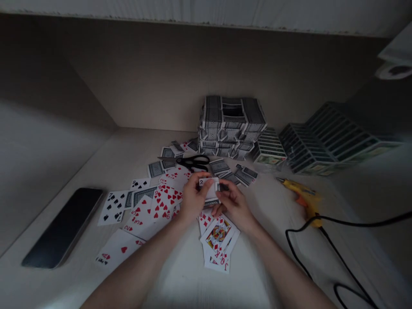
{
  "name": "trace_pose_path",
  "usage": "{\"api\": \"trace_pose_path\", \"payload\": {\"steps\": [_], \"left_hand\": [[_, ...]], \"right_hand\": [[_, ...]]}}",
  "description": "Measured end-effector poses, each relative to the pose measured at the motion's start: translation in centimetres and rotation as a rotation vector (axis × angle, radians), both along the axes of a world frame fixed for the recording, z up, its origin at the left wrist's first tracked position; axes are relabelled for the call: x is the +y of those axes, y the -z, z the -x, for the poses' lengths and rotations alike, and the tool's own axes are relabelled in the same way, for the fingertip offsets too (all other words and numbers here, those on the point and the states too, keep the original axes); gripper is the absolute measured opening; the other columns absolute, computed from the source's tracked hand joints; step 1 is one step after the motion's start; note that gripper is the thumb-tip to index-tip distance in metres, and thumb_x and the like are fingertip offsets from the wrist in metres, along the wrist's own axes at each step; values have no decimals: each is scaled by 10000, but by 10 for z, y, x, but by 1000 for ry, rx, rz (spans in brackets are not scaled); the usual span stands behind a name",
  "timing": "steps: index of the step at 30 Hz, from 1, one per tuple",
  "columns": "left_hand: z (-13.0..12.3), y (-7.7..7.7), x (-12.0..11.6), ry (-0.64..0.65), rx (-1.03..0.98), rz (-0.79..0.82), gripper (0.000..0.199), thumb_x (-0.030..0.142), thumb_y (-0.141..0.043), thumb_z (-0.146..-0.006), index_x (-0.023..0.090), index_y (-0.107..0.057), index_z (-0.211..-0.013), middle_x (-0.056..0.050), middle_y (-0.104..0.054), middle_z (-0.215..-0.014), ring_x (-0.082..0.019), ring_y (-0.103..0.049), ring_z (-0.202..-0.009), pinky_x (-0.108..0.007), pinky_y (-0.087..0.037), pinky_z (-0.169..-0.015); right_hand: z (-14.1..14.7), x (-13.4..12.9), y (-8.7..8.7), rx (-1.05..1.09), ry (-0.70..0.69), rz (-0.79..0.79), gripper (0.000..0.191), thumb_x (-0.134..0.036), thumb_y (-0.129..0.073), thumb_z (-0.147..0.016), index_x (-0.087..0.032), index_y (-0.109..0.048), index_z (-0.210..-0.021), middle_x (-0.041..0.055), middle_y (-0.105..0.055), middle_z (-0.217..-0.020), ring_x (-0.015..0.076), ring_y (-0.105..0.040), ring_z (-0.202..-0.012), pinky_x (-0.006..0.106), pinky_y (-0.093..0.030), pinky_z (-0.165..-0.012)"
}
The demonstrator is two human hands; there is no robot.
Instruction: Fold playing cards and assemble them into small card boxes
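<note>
Between both hands I hold a playing card marked with a 2; its lower edge shows a patterned back and looks folded. My left hand grips its left side, thumb on the face. The fingers of my right hand pinch its right edge. Just below my hands, several red diamond cards, with a jack, queen and king, lie overlapped. Left of my hands, heart cards are spread face up, with spade cards beyond them. Behind my hands lie black-handled scissors.
A box built of folded cards stands at the back. Right of it are stacks of folded cards. A yellow glue gun with a black cable lies at right, a phone at left. A shelf edge hangs overhead.
</note>
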State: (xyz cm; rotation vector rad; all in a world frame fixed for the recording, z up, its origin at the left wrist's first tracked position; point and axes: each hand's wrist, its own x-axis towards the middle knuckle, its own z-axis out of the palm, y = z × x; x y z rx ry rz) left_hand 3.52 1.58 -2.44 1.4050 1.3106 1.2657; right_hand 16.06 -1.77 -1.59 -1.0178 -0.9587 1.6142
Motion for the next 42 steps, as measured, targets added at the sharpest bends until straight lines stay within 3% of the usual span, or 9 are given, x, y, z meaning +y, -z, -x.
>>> {"api": "trace_pose_path", "payload": {"steps": [4,13,22,29,42], "left_hand": [[0,-5,-2,-10,-21,36,229,353,-439,-842,194,-565,-948,-14,-606,-839,-120,-539,-719,-222,-424,-640],[-1,-2,-3,99,23,116,158,299,-441,-809,191,-550,-844,28,-530,-657,-103,-462,-561,-200,-365,-505],[1,-8,-6,92,-80,124,101,261,-441,-771,200,-521,-784,35,-509,-642,-105,-455,-560,-202,-369,-512],[0,-10,-6,104,-151,151,68,246,-440,-767,197,-485,-752,48,-466,-585,-93,-430,-506,-191,-359,-470],[1,-8,-7,144,-138,137,83,245,-446,-768,199,-514,-769,47,-481,-605,-92,-438,-516,-190,-362,-466]], "right_hand": [[-2,2,-1,52,31,20,424,-352,-634,-722,-238,-402,-1058,-61,-606,-611,142,-616,-423,234,-507,-393],[2,2,1,84,133,-11,388,-374,-652,-710,-250,-342,-908,-74,-602,-639,126,-599,-401,223,-487,-349],[3,1,-3,134,30,88,377,-450,-584,-725,-263,-292,-873,-100,-568,-589,127,-592,-398,230,-477,-350],[4,1,-1,99,31,45,333,-423,-547,-762,-270,-314,-945,-99,-580,-593,115,-580,-384,209,-461,-342],[3,-1,1,54,58,50,316,-435,-562,-746,-262,-327,-864,-101,-569,-560,122,-558,-360,247,-476,-359]]}}
